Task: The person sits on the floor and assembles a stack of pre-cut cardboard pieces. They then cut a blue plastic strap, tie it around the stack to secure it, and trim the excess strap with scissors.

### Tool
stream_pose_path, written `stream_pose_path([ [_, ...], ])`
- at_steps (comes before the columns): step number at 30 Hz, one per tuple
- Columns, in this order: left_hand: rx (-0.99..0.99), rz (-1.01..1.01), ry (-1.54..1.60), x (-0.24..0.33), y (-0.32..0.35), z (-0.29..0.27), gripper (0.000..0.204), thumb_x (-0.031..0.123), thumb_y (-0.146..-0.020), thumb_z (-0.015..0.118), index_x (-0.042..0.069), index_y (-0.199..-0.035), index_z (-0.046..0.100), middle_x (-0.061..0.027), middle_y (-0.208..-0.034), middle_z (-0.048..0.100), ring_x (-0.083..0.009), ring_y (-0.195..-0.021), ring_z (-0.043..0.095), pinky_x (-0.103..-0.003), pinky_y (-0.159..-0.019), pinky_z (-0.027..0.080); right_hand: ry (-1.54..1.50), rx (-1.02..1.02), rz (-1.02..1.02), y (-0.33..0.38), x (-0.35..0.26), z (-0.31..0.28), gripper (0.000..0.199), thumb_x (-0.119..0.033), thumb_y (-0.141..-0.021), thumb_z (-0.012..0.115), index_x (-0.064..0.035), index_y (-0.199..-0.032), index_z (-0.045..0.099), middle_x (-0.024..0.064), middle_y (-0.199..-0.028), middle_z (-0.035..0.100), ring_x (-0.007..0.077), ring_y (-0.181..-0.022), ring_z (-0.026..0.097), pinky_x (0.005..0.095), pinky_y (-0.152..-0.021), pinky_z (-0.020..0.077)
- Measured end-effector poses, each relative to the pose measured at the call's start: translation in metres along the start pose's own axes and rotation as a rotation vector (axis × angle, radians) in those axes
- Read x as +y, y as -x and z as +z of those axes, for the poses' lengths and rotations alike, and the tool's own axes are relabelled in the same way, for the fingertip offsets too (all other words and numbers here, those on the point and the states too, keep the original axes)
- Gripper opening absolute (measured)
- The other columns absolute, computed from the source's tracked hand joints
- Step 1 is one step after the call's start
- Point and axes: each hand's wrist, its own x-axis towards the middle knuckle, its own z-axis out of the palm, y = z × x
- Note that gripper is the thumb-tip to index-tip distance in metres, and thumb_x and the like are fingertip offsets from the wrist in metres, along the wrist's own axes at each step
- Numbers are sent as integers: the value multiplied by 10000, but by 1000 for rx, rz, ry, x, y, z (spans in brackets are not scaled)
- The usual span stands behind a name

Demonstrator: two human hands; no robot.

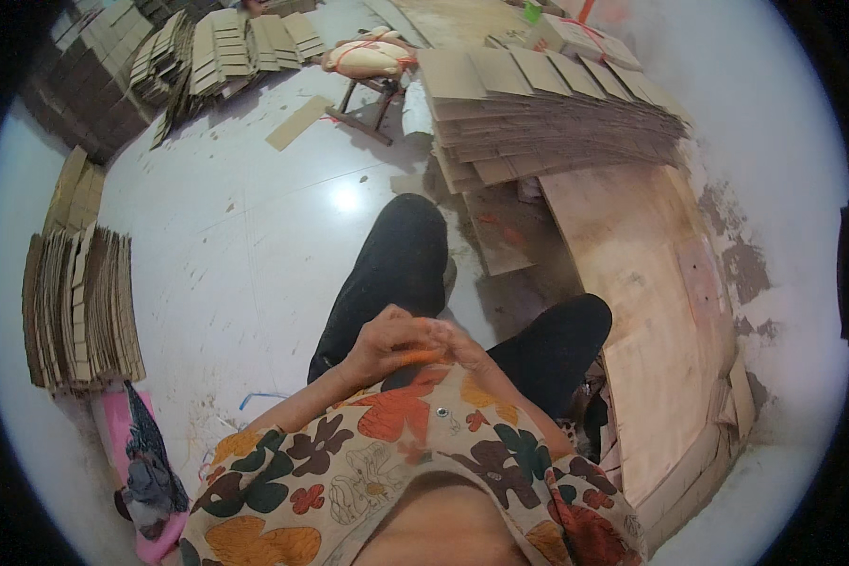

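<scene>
Above my lap, my left hand (pixel 393 341) and my right hand (pixel 464 349) meet. The left hand's fingers are curled and pressed against the right hand's fingers, which look bent and partly smeared. An orange patch (pixel 415 358) shows just under the left fingers; whether it is a held thing or part of the patterned shirt I cannot tell. Anything between the fingers is hidden. My legs in dark trousers (pixel 396 255) are spread beneath the hands. At the right, a wooden board (pixel 632 311) stands nearest to my right knee.
Stacked flat cardboard (pixel 557 123) lies on the board's far end. More cardboard bundles stand at the left (pixel 80 307) and far left (pixel 226 52). A small stool (pixel 373 104) carries a tied bundle. One loose cardboard piece (pixel 299 123) lies on the pale floor (pixel 236 226).
</scene>
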Motion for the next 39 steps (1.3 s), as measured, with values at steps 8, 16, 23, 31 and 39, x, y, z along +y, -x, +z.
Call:
stream_pose_path([
  [8, 73, -154, -190, -9, 1, 5, 811, 386, -597, 798, 22, -1228, 441, -171, -1308, 396, -309, -1118, 427, -391, -933, 358, 82, -198, 16, 6, -27, 24, 478, -342, -853, 601, 40, -1129, 523, 95, -984, 598, 118, -830, 596, 214, -672, 505],
  [16, 80, -227, -277, -19, 0, -3, 816, 305, -687, 750, 48, -1341, 336, -188, -1319, 405, -332, -1221, 383, -433, -1000, 312, 966, -167, -39, -16, -41, 42, 447, -294, -706, 721, -15, -1046, 640, 45, -779, 651, 131, -681, 604, 263, -629, 484],
  [23, 93, -249, -203, -20, 20, -3, 874, 441, -656, 754, 25, -1321, 369, -186, -1240, 472, -314, -1119, 454, -411, -936, 354, 577, 39, 62, 1, -22, 38, 355, -139, -691, 745, 21, -994, 652, 90, -864, 658, 144, -752, 616, 261, -686, 493],
  [31, 174, -186, -255, -23, 27, -2, 816, 329, -692, 740, 26, -1336, 341, -178, -1236, 457, -308, -1074, 454, -392, -916, 363, 280, -9, 49, -10, -31, 77, 265, -118, -716, 723, 45, -910, 647, 64, -804, 646, 140, -709, 598, 266, -654, 490],
  [39, 83, -249, -360, -10, 10, -5, 791, 337, -659, 746, 39, -1303, 395, -125, -1074, 549, -252, -885, 480, -345, -760, 351, 409, 23, -17, -10, -3, 17, 182, -62, -790, 669, 52, -931, 650, 53, -819, 645, 92, -687, 583, 224, -603, 477],
])
